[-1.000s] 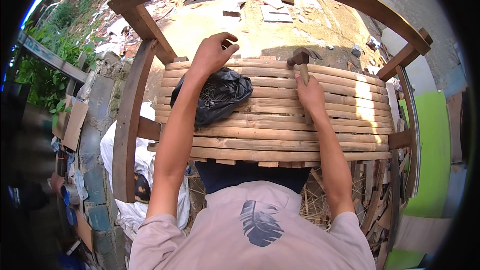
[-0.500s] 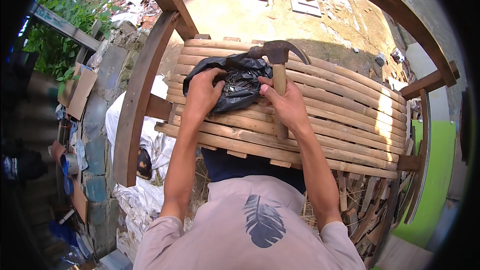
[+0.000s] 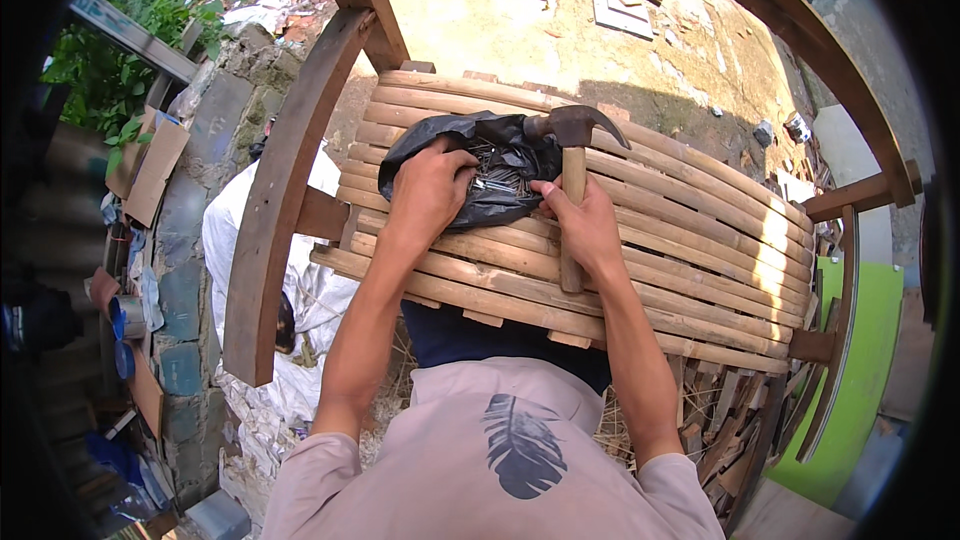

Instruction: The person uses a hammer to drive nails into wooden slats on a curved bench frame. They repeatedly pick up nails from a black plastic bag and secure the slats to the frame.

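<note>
A black plastic bag lies open on a slatted bamboo bench, with many loose metal nails inside. My left hand reaches over the bag's left side, its fingers curled in at the opening; what they pinch, if anything, is hidden. At the bag's right edge is my right hand, its thumb and forefinger closed at the black plastic. A claw hammer runs through this hand: the wooden handle passes under the thumb and shows again below, while the metal head sits beyond the knuckles, against the bag's far right side.
Dark wooden frame posts rise at the bench's left, and a curved beam spans the far right. White sacking lies beside a block wall. Scrap wood is piled below right, near a green panel.
My right hand and the hammer have shifted slightly right and nearer to me. My left hand has moved a little right at the bag's opening, and more of the nails show.
</note>
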Motion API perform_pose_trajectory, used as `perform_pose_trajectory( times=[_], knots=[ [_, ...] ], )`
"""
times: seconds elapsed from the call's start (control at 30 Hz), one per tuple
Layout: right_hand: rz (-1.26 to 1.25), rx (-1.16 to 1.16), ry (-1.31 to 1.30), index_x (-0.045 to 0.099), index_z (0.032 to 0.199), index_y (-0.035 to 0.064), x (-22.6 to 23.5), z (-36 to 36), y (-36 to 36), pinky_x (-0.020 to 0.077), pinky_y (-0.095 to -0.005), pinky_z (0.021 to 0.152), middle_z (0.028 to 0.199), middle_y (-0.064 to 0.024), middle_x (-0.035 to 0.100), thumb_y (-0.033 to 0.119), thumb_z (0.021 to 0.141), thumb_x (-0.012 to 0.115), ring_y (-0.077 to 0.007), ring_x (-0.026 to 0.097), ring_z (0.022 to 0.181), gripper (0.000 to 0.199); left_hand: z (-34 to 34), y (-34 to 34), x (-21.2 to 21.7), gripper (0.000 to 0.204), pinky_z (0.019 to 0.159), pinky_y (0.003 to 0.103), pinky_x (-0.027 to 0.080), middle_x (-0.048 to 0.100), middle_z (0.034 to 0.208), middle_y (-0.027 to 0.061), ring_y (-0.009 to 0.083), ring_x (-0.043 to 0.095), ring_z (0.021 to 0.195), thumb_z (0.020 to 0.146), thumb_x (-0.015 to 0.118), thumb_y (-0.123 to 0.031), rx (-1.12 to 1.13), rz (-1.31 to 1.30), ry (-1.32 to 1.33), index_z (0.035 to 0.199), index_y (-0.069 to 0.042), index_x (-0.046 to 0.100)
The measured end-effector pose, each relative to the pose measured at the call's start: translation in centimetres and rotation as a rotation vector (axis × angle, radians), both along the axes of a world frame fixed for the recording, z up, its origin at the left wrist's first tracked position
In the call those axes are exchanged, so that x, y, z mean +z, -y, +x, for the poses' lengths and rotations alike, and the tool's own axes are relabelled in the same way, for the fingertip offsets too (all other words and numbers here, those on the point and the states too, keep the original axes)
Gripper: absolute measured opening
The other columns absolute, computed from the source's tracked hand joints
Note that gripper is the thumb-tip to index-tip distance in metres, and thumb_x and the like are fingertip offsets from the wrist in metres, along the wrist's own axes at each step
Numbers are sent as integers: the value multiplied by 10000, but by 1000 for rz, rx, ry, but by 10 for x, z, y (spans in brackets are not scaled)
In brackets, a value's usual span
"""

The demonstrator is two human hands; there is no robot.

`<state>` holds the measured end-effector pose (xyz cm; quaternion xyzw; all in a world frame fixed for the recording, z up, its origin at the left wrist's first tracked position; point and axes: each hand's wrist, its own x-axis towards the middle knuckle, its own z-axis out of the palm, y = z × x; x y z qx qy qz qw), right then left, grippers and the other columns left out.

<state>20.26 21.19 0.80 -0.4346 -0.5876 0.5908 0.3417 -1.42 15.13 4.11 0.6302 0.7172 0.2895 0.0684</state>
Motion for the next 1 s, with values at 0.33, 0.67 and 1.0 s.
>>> perform_pose_trajectory(
  times=[0.33, 0.67, 1.0],
  knots=[
    [20, -12, 21, 626, 926, 0, -1, 0, 0, 509, -327, 691, 879, -97, 734, 206, 986, 646, -146, 658, 776, 216, -6, 5, 11, 116, 839, 453, 501, 672, 992, 167, 384, 647, 960, 897, 694, -84, -55, 5, 72, 1003, -39, 693],
    [37, -3, 29, 636, 934, -3, -5, 0, -1, 514, -337, 693, 807, -78, 708, 224, 981, 652, -160, 655, 743, 233, -9, 4, 11, 153, 845, 454, 507, 679, 999, 165, 384, 655, 962, 903, 681, -123, -97, -19, -6, 1036, -54, 716],
    [28, -17, 25, 636, 916, 8, 0, -1, 0, 505, -323, 678, 784, -62, 695, 222, 974, 665, -135, 638, 726, 223, 4, -3, 10, 168, 802, 413, 526, 698, 968, 146, 340, 677, 892, 906, 722, -201, -20, -77, -61, 1033, -100, 765]
  ],
)
